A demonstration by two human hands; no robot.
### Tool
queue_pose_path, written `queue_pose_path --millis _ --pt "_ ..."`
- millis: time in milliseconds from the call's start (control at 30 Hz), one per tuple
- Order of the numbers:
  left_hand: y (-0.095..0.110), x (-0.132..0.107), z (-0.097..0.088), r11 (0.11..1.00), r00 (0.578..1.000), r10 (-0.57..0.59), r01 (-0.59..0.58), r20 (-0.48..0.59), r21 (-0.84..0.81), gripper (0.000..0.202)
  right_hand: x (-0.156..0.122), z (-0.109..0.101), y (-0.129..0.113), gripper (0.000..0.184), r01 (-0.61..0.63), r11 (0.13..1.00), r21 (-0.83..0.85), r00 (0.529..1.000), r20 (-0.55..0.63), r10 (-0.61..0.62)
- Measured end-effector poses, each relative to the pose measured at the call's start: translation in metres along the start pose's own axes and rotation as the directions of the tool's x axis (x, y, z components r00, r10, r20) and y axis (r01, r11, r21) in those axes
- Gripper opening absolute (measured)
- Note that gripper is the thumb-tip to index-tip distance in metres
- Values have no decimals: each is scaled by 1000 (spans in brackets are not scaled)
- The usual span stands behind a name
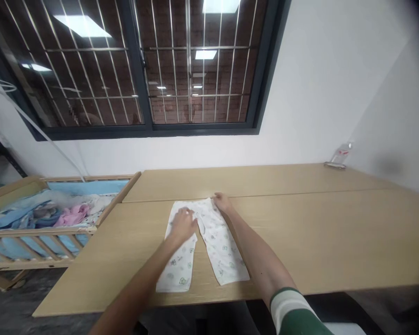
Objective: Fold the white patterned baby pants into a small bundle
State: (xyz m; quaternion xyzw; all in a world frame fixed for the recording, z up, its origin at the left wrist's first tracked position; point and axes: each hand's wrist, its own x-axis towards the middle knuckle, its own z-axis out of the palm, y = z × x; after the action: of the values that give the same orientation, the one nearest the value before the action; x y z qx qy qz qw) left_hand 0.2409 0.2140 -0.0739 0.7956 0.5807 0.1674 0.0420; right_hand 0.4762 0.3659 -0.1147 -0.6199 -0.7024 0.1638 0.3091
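A pair of small white baby trousers (pixel 220 246) with a green and grey animal print lies spread on the wooden table, waistband towards the wall and legs towards me. My left hand (pixel 183 227) rests over the upper left leg, its fingers bent in against the cloth near the crotch, where the fabric is rumpled. At the waistband's right corner, my right hand (pixel 222 203) has its fingers closed on the edge. Part of the left leg is hidden beneath my left hand and forearm.
The table (pixel 317 232) reaches far to the right, with a seam across it. A clear plastic bottle (pixel 341 153) stands near the right corner, beside a flat object (pixel 334 165). Left of the table is a wooden cot (pixel 38 265) holding blue and pink cloths (pixel 73 214). A barred window is above.
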Motion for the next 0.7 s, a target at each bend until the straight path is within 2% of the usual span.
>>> queue_pose_path --millis 167,233,300,367,467,700 --pt "102 -65 8 983 977 143 -123 157 -133 35 9 -2 2 22 -138 976 170 990 4 139" --pt "132 -81 15 968 948 177 -120 266 -219 31 10 1 0 17 -167 964 207 986 10 168" --pt "152 -88 20 963 921 166 -74 351 -261 26 12 5 -2 14 -189 956 226 981 8 192" --pt "165 -88 22 963 906 143 -35 398 -267 22 13 10 -4 15 -207 950 233 977 4 212" --pt "174 -86 19 959 898 155 -36 413 -281 21 13 16 -5 16 -231 946 227 971 -4 239" --pt "165 -90 14 950 904 179 -56 388 -307 17 11 21 -7 17 -260 948 186 964 -16 267"
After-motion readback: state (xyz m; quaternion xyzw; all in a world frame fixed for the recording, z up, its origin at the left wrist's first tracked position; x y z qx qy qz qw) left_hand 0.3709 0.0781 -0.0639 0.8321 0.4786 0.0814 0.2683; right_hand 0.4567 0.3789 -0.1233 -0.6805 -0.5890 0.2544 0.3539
